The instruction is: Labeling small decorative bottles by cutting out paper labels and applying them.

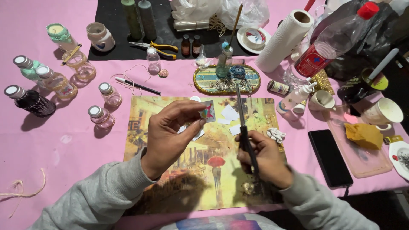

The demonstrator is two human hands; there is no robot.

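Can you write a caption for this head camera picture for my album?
Left hand pinches a small paper picture while the right hand holds scissors above a painted placemat.

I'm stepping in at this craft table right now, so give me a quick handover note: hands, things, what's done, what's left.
Left hand: pinches a small printed paper cutout between the fingertips, above the picture placemat.
Right hand: grips scissors, blades shut, pointing away.
Things: white paper offcuts lie on the placemat.
Done: the cutout looks trimmed free.
Left: any further trimming; it is not yet stuck to anything.
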